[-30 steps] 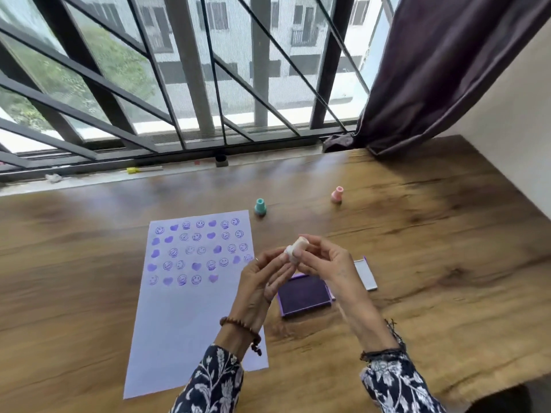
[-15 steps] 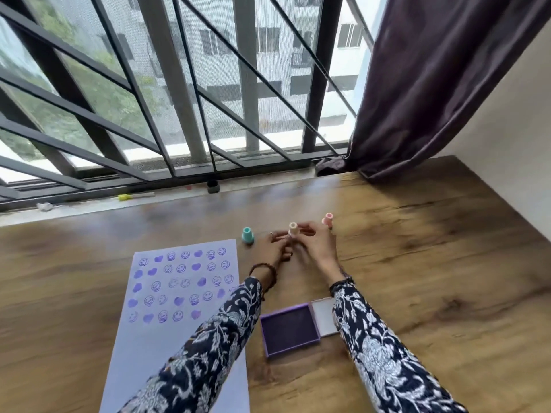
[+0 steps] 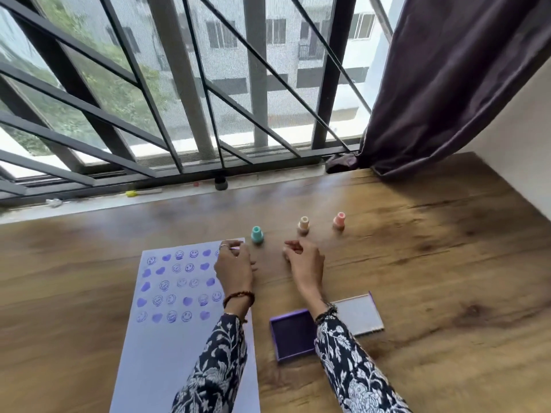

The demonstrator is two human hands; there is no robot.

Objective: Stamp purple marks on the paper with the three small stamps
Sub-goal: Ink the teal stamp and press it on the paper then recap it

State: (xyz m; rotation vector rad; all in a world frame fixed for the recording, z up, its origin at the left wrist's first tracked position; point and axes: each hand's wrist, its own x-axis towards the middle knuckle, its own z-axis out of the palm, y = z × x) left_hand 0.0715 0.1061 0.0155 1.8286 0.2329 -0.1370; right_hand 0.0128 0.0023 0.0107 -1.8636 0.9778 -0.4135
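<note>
Three stamps, teal (image 3: pixel 257 234), cream (image 3: pixel 303 225) and pink (image 3: pixel 339 220), stand upright in a far row, apparently parked. Both the left hand (image 3: pixel 235 268) and right hand (image 3: pixel 305 262) hover empty, fingers loosely curled. The paper (image 3: pixel 167 347) lies left, the pad (image 3: pixel 293 335) open near.

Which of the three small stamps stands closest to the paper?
The teal stamp, just off the paper's top right corner; the beige and pink stamps stand farther right.

I see a grainy wood table (image 3: pixel 417 263), matt paper (image 3: pixel 167 353), smooth plastic stamps (image 3: pixel 257 234), dark metal window bars (image 3: pixel 179 70), and a sheeny cloth curtain (image 3: pixel 447 84).
</note>
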